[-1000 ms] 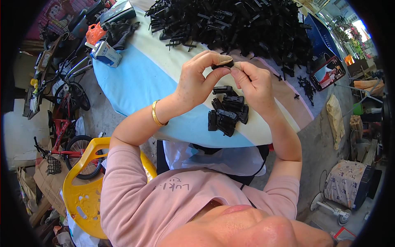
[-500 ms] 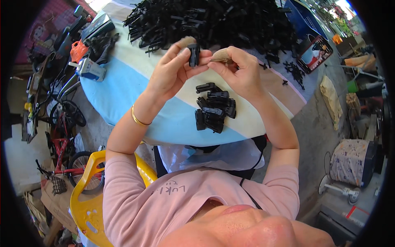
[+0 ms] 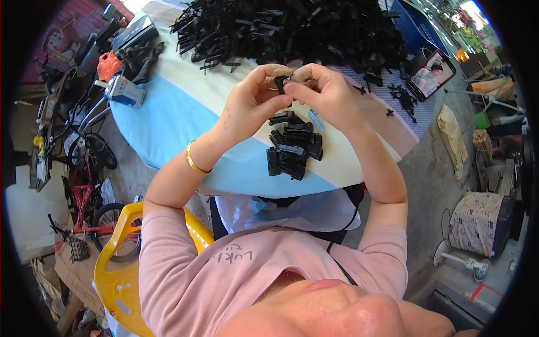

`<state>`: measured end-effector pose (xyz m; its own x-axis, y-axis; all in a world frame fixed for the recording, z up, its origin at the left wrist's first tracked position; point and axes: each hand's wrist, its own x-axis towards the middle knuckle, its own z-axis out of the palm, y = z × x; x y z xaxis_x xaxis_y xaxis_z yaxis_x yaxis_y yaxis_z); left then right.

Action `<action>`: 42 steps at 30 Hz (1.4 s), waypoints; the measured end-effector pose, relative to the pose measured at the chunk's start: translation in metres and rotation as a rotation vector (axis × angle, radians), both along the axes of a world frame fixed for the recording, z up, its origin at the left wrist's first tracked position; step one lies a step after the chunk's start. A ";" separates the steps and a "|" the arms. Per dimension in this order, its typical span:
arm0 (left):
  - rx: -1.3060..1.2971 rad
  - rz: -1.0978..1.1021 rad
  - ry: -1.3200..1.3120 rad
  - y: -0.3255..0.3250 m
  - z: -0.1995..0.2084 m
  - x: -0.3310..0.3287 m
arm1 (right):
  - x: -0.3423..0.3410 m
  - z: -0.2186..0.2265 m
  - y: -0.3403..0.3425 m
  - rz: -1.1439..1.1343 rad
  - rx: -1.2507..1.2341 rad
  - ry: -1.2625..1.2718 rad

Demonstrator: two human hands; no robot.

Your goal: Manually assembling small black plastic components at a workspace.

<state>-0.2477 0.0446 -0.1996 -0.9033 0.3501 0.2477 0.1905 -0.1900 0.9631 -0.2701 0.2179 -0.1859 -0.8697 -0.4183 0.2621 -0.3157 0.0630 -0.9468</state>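
Observation:
Over the table, my left hand (image 3: 247,108) holds a small black plastic part (image 3: 279,86) between thumb and fingers. My right hand (image 3: 334,100) meets it from the other side, thumb and index finger pinched at the same part. Beige coverings wrap fingertips on both hands. Just nearer to me lies a small pile of black plastic pieces (image 3: 294,147). A thin light-blue item (image 3: 315,119) shows beside that pile, below my right hand; its kind is unclear. Beyond my hands spreads a big heap of black plastic parts (image 3: 286,33).
The round table wears a striped cloth (image 3: 163,126). At its right are a phone (image 3: 431,74), loose black bits (image 3: 402,100) and a blue crate (image 3: 416,25). On the left stand a white-and-blue carton (image 3: 126,91) and an orange bag (image 3: 108,66). A yellow chair (image 3: 120,269) is near my left.
My hands have come together. The black part has turned and now sits between both hands' fingertips. The light-blue item has come into view by the small pile.

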 end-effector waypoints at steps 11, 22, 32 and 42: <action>0.038 0.116 -0.007 -0.002 0.000 0.000 | 0.005 -0.002 -0.003 0.021 0.027 -0.116; -0.235 0.401 0.444 0.002 -0.011 -0.002 | 0.011 -0.002 -0.005 -0.023 0.061 -0.088; -0.607 0.074 0.399 0.004 -0.003 0.008 | -0.040 -0.011 0.029 -0.366 0.760 0.295; -0.255 0.035 0.042 -0.004 -0.013 -0.009 | -0.059 -0.035 0.024 -0.500 1.087 0.578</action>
